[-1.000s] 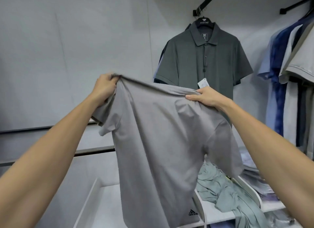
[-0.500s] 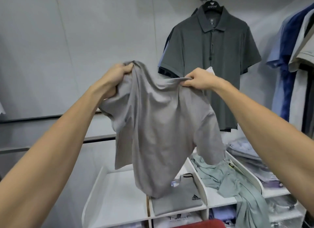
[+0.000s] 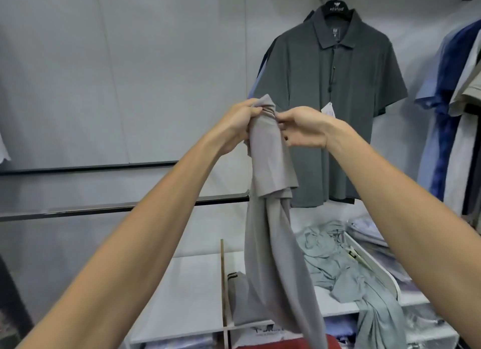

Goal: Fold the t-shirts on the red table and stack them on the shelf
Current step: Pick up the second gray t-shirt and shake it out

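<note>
Both forearms reached up and forward from the lower corners. Below them a strip of the red desk (image 3: 263, 344) showed at the bottom edge. The grey t-shirt (image 3: 270, 218) hung doubled lengthwise in a narrow column, its tail falling in front of the white shelf (image 3: 187, 291) down to the desk strip. Its gathered top was bunched between the two grips, which nearly met. The left hand (image 3: 238, 123) clenched the bunch from the left, fingers curled round the cloth. The right hand (image 3: 303, 127) pinched the same bunch from the right with thumb and fingertips. A sleeve flap drooped just below the grips.

On the shelf lay a folded grey shirt (image 3: 240, 299) behind the hanging tail, and a crumpled green shirt (image 3: 346, 273) in the compartment to the right, spilling over its front edge. Farther back a dark polo (image 3: 330, 106) hung on the wall, and more shirts (image 3: 453, 119) hung at the right edge.
</note>
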